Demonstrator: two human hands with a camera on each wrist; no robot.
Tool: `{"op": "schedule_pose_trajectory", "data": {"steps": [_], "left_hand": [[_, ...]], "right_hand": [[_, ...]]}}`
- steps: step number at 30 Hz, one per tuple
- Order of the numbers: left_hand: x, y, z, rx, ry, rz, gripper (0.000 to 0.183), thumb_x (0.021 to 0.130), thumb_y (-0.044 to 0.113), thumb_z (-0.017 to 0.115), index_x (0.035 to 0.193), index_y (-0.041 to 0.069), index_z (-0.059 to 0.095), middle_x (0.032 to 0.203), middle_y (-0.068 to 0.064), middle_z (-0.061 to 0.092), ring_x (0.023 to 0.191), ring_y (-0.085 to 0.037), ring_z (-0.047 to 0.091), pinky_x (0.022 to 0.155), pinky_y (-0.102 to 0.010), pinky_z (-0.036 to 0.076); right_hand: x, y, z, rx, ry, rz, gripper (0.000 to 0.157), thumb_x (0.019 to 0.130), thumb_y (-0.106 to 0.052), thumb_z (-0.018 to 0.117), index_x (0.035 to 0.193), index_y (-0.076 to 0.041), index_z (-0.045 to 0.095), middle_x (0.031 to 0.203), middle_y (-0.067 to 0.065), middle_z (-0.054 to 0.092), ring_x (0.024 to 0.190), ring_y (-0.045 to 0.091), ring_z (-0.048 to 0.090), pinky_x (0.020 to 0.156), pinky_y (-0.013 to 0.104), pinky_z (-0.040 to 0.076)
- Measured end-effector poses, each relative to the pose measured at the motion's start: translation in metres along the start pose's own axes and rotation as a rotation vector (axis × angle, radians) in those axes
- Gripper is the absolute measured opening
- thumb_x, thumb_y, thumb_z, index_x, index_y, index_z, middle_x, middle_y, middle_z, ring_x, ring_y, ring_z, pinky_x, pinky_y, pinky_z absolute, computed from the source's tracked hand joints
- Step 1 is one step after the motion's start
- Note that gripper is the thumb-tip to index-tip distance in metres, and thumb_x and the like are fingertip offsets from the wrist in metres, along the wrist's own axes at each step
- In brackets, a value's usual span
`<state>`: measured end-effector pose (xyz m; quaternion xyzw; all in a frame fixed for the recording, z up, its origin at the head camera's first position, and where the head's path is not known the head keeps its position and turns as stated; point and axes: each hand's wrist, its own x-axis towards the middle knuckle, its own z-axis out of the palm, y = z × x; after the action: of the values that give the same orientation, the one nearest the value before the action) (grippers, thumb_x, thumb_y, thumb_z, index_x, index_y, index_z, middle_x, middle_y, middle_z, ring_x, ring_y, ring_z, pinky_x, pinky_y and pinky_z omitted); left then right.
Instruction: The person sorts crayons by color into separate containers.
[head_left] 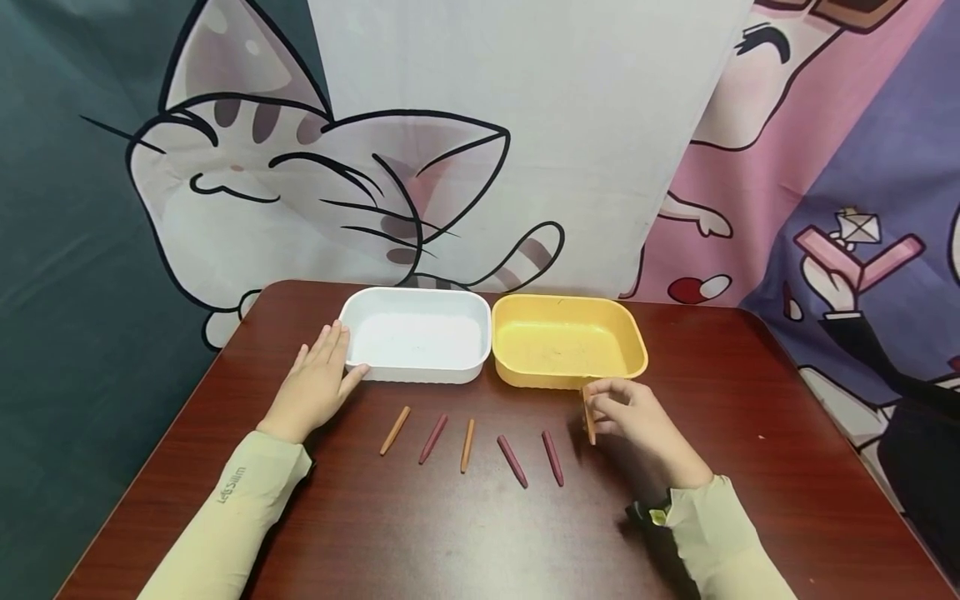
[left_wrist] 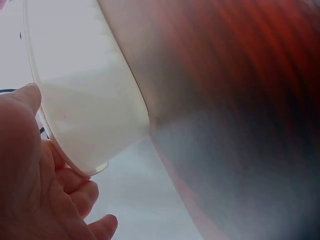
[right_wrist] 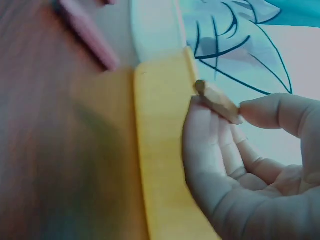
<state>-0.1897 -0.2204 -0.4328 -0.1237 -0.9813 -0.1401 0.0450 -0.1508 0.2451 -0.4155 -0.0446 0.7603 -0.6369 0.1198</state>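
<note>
My right hand pinches an orange crayon between thumb and fingertips, just off the front right wall of the yellow bin. In the right wrist view the same crayon is tilted, with the bin's yellow side behind the fingers. My left hand rests against the left end of the white bin, its fingers extended along the rim and the thumb at the front corner. The left wrist view has fingertips touching the bin's rim.
Several crayons lie apart on the brown table in front of the bins, among them an orange crayon and a dark red crayon. Both bins stand side by side at the table's back edge. A cartoon cloth hangs behind.
</note>
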Motion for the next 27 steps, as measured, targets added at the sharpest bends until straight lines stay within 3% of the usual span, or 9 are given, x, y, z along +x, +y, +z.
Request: {"op": "schedule_pose_trajectory", "data": {"steps": [7,12,19,27], "left_hand": [[0.001,-0.001,0.0,-0.005,0.007,0.004,0.079,0.107,0.047,0.045,0.154,-0.013,0.024,0.162,-0.03,0.019,0.152,-0.044,0.017,0.118,-0.066,0.017],[0.002,-0.001,0.0,-0.007,0.01,0.007,0.078,0.107,0.045,0.047,0.154,-0.013,0.024,0.162,-0.03,0.02,0.152,-0.044,0.018,0.117,-0.066,0.018],[0.001,-0.001,0.002,-0.005,0.019,0.011,0.078,0.107,0.045,0.047,0.154,-0.013,0.025,0.162,-0.03,0.021,0.151,-0.044,0.019,0.117,-0.066,0.019],[0.0,-0.002,0.001,-0.008,0.02,0.012,0.078,0.107,0.045,0.047,0.154,-0.013,0.024,0.162,-0.03,0.02,0.152,-0.044,0.018,0.117,-0.066,0.019]], "right_hand": [[0.01,-0.021,-0.002,0.229,-0.001,-0.05,0.012,0.102,-0.003,0.056,0.11,0.002,0.063,0.095,0.006,0.07,0.083,0.02,0.072,0.077,0.033,0.061],[0.016,-0.035,-0.005,0.289,0.02,-0.073,0.011,0.103,-0.006,0.057,0.103,-0.008,0.068,0.096,0.004,0.07,0.083,0.019,0.072,0.078,0.033,0.061],[0.028,-0.049,-0.013,0.332,0.058,-0.072,0.014,0.102,-0.004,0.057,0.101,-0.011,0.07,0.095,0.002,0.07,0.08,0.015,0.07,0.076,0.032,0.061],[0.05,-0.054,-0.025,0.378,0.073,0.011,0.011,0.102,-0.009,0.061,0.1,-0.011,0.071,0.092,0.002,0.07,0.079,0.015,0.07,0.076,0.031,0.061]]}}
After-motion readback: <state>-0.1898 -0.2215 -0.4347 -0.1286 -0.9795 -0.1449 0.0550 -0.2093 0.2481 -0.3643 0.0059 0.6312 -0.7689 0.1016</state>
